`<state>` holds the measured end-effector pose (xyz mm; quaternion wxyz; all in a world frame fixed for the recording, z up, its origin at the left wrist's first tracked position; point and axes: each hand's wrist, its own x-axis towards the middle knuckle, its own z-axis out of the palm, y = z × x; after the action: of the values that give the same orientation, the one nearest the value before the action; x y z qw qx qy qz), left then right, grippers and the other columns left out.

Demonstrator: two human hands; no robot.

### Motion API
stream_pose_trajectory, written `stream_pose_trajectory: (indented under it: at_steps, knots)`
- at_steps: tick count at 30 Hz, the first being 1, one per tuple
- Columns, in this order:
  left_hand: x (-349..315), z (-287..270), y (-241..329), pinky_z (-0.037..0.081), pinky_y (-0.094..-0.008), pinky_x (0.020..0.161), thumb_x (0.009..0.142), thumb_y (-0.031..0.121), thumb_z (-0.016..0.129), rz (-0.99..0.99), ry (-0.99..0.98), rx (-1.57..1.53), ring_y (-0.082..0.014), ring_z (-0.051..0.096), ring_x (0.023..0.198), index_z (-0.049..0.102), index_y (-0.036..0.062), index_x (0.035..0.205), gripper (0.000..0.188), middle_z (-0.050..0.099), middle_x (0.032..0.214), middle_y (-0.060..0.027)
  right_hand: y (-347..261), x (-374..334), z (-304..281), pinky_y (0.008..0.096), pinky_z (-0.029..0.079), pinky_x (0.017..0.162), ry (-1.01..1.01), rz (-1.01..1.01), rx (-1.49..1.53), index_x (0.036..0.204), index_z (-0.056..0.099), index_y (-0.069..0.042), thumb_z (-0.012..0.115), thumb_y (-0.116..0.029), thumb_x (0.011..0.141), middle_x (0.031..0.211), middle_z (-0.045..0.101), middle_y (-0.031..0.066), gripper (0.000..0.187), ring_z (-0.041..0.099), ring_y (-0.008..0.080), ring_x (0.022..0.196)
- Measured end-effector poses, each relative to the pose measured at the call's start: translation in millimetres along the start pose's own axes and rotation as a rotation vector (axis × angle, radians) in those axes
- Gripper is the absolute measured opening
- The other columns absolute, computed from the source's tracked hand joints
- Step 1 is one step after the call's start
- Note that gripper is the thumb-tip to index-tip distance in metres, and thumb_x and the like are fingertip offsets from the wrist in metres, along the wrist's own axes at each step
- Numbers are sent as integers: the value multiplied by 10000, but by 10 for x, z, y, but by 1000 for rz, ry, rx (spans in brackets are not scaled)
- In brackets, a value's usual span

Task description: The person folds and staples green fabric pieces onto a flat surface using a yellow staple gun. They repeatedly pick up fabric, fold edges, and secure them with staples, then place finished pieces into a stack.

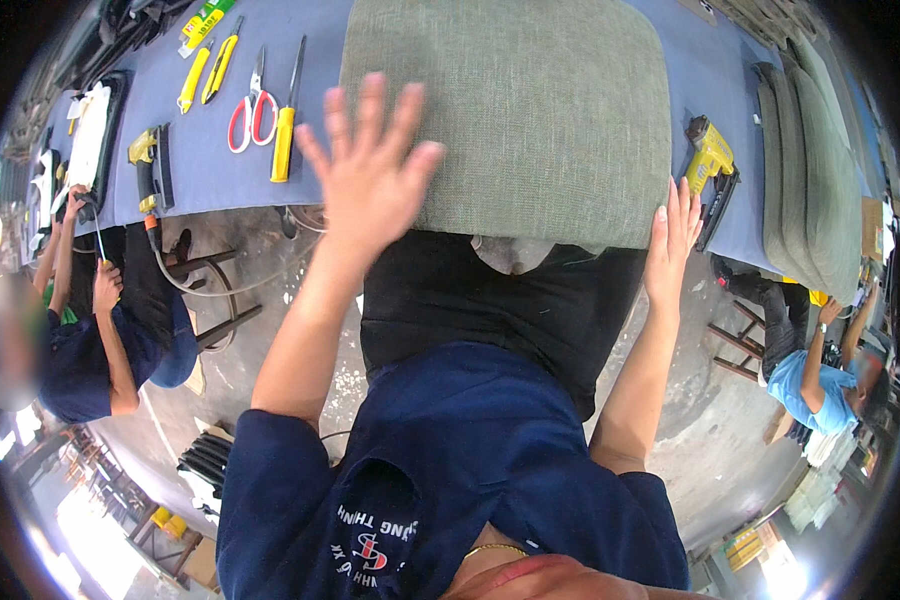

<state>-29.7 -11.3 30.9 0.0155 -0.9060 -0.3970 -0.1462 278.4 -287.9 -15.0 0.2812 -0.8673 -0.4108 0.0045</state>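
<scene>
A grey-green fabric-covered pad [545,120], square with rounded corners, lies on the blue-covered table before me. My left hand [370,170] is over its left edge with the fingers spread wide and nothing held. Slightly blurred, that hand may be touching the fabric or just above it; I cannot tell. Along the pad's right edge rests my right hand [673,238], its fingers stretched out straight. Just beyond those fingers lies a yellow and black staple gun [710,165]. Red-handled scissors [254,112] and a yellow-handled screwdriver [286,140] lie left of my left hand.
Two yellow cutter knives [210,72] and another staple gun [148,165] with a hose [185,288] lie on the table's left. Similar green pads [808,165] are stacked at the right. A person [110,340] works at the left, another [815,375] at the right, near wooden stools [738,345].
</scene>
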Motion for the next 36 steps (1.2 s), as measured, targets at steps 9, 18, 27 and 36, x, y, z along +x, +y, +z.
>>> stream_pose_trajectory:
  at_steps: [9, 18, 27, 36]
  knots:
    - [-611, -154, -657, 558, -398, 903, 1150, 424, 441, -637, -108, -781, -260, 695, 966, 474, 100, 1600, 555, 713, 1226, -111, -287, 20, -93, 500, 309, 1258, 58, 71, 0, 1568, 529, -87, 494, -367, 1128, 1575, 555, 193, 523, 435, 392, 1526]
    - [-364, -585, -510, 441, -196, 592, 1110, 371, 561, -808, -74, -1640, -70, 590, 691, 489, 95, 1584, 554, 695, 1067, -22, -779, 271, -602, 420, 400, 1187, 73, 556, 780, 1559, 562, -113, 604, -451, 1093, 1591, 551, 122, 577, 466, 276, 1495]
    - [581, -1239, -426, 409, -213, 636, 1053, 159, 699, -270, 189, -1460, -70, 567, 712, 425, 9, 1600, 630, 636, 848, -4, -1200, 819, -992, 356, 446, 1133, 307, 148, 1103, 1600, 475, -47, 773, -145, 1004, 1398, 661, 172, 674, 600, 208, 1303]
    - [673, -1254, -412, 433, -237, 673, 1006, 149, 781, -246, 205, -1491, -70, 571, 699, 401, -31, 1586, 716, 628, 768, 9, -1252, 819, -915, 399, 424, 1188, 305, 102, 1197, 1655, 361, -1, 779, -78, 974, 1479, 611, 201, 802, 573, 248, 1372]
